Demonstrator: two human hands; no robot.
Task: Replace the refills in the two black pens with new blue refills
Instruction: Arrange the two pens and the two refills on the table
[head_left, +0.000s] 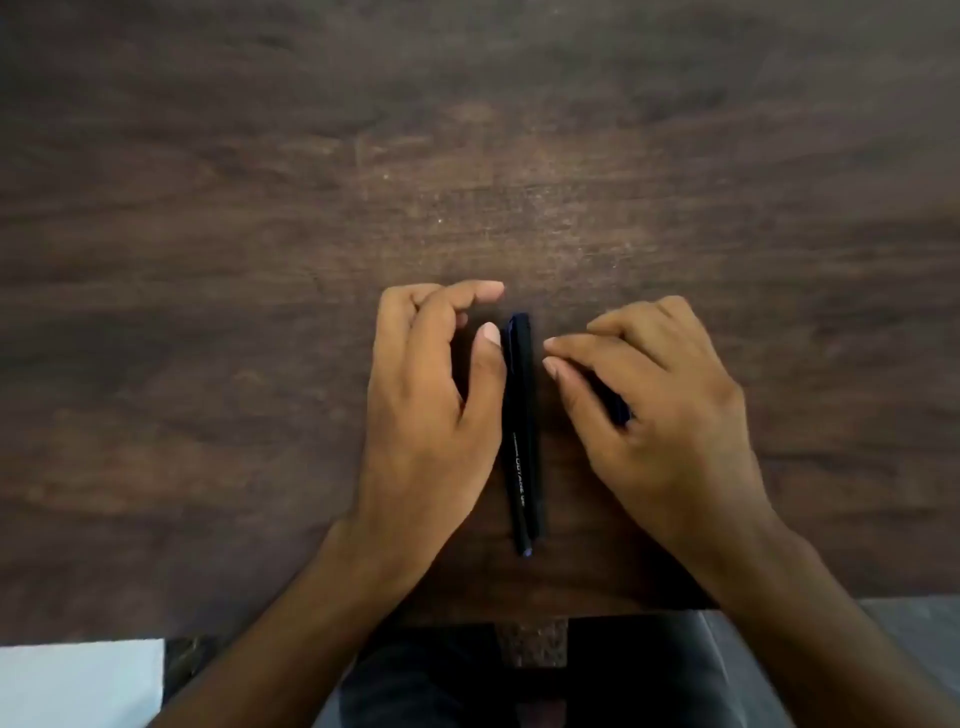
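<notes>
Two black pens (522, 431) lie side by side, touching, lengthwise on the brown wooden table (260, 208) near its front edge, left hand (431, 410) half-curled and empty with thumb just beside them, right hand (654, 415) loosely curled, a dark object (618, 408) partly hidden under its fingers, grip unclear.

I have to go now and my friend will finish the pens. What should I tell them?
Left hand: open, thumb beside the pens, holding nothing.
Right hand: fingers curled over a dark object, mostly hidden; possibly a pen part.
Two black pens lie side by side on the wooden table, between the hands, looking assembled.
No loose refills in view, so I cannot tell whether any swap is done. Check the pens before going on.
</notes>
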